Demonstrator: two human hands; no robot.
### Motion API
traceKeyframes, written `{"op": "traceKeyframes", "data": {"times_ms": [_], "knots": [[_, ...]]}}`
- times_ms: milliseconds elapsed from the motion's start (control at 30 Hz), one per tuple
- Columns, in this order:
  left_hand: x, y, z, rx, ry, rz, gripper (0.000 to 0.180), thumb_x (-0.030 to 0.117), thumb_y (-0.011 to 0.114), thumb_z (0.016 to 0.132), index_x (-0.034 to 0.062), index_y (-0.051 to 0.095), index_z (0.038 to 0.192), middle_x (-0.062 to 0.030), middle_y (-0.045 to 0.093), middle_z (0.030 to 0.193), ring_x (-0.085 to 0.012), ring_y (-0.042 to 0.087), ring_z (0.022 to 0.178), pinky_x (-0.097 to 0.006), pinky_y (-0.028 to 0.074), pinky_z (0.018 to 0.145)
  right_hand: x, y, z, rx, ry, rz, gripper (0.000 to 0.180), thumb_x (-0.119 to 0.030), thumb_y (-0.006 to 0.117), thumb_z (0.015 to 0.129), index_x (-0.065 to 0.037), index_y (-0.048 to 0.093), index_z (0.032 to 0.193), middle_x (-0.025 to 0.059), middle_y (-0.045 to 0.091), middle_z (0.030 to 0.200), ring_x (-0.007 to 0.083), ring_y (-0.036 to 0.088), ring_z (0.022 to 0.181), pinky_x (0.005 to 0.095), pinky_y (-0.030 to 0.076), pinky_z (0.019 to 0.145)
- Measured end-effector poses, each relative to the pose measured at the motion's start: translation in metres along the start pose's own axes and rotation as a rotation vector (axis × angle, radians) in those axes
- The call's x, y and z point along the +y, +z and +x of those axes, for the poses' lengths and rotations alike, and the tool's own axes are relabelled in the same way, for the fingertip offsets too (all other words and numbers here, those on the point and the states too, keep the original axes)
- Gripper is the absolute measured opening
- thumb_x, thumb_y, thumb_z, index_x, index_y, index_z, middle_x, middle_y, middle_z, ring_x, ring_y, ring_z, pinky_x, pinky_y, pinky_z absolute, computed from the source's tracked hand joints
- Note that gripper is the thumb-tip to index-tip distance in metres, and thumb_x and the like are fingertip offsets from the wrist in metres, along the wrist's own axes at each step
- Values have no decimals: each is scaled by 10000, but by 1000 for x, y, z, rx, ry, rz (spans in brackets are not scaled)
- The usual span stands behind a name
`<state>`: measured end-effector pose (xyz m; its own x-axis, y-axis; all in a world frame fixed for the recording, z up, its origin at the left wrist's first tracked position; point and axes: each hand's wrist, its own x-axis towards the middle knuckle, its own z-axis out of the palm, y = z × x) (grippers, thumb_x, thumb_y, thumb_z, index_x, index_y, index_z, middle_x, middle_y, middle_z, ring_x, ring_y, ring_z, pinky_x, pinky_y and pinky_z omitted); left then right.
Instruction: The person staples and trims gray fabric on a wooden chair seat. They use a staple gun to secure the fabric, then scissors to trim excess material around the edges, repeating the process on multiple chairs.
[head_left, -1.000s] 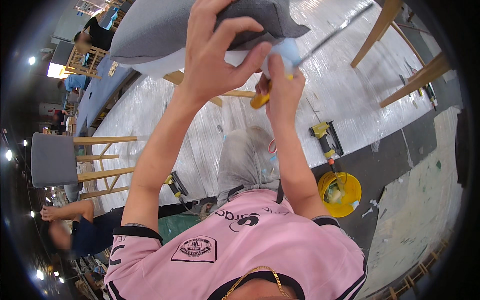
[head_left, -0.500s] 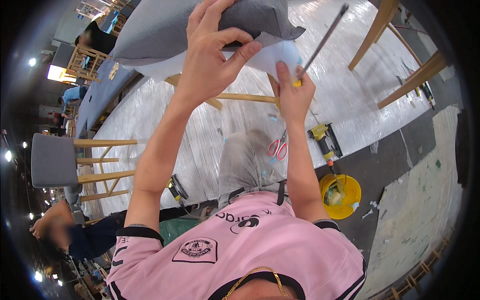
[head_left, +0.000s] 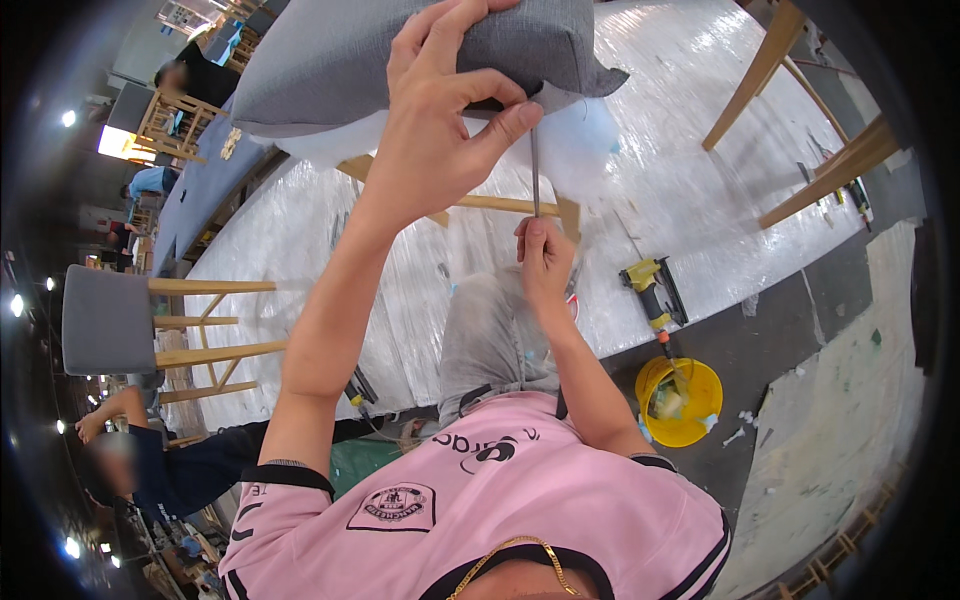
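Observation:
My left hand (head_left: 440, 110) grips the edge of a grey upholstered seat cushion (head_left: 340, 60), thumb and fingers pinching the fabric at its corner. White padding (head_left: 330, 140) shows under the cushion, which rests on a wooden chair frame (head_left: 480, 203). Just below, my right hand (head_left: 545, 262) is closed around the lower end of a thin metal tool shaft (head_left: 535, 175). The shaft stands upright, its tip reaching the fabric fold by my left fingertips. The tool's handle is hidden inside my right hand.
The worktable (head_left: 300, 260) is covered in shiny plastic film. A yellow nail gun (head_left: 655, 290) lies at its edge, above a yellow bucket (head_left: 680, 400) on the floor. A grey chair (head_left: 110, 325) lies at left, wooden legs (head_left: 770, 60) upper right, a crouching person (head_left: 150, 460) lower left.
My right hand has dropped away from the cushion's edge, and the tool has swung from a slant to upright. My left hand keeps its grip on the cushion.

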<state>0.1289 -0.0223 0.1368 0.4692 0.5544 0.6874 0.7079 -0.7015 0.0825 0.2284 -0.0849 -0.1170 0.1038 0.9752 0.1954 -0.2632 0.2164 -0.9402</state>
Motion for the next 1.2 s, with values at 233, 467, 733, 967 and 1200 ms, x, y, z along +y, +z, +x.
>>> {"op": "traceKeyframes", "data": {"times_ms": [233, 467, 733, 967, 1200], "knots": [[-2, 2, -5, -62, -46, 14, 194, 246, 856, 777, 69, 779, 765, -86, 458, 1585, -359, 299, 1462, -471, 301, 1158, 38, 38, 34, 56, -253, 184, 421, -336, 548, 1084, -18, 582, 810, 16, 504, 638, 107, 462, 568, 290, 355, 533], [0, 4, -4, -74, -61, 0, 170, 229, 853, 774, 70, 797, 785, -88, 451, 1585, -356, 309, 1464, -471, 314, 1155, 31, 82, 44, 101, -262, 329, 539, -440, 482, 1097, -30, 494, 749, 32, 527, 671, 106, 476, 612, 271, 363, 568], [-1, 4, -6, -99, -47, 25, 224, 284, 870, 785, 72, 798, 779, -94, 436, 1594, -352, 285, 1476, -475, 307, 1154, 46, 66, 54, 210, -256, 266, 548, -482, 515, 1074, -51, 456, 741, 13, 475, 677, 94, 461, 614, 264, 354, 560], [-1, 6, -3, -80, -16, -21, 177, 227, 866, 753, 69, 787, 755, -100, 435, 1583, -376, 284, 1460, -498, 260, 1168, 58, 68, 64, 174, -236, 238, 510, -468, 525, 1075, -63, 479, 768, 8, 496, 712, 89, 465, 634, 260, 360, 570], [-1, 7, -4, -77, -37, -50, 137, 176, 863, 734, 67, 782, 743, -109, 449, 1565, -384, 280, 1457, -503, 236, 1176, 55, 73, 64, 84, -176, 368, 455, -450, 539, 1075, -76, 530, 816, -4, 516, 729, 90, 470, 683, 263, 382, 621]]}}
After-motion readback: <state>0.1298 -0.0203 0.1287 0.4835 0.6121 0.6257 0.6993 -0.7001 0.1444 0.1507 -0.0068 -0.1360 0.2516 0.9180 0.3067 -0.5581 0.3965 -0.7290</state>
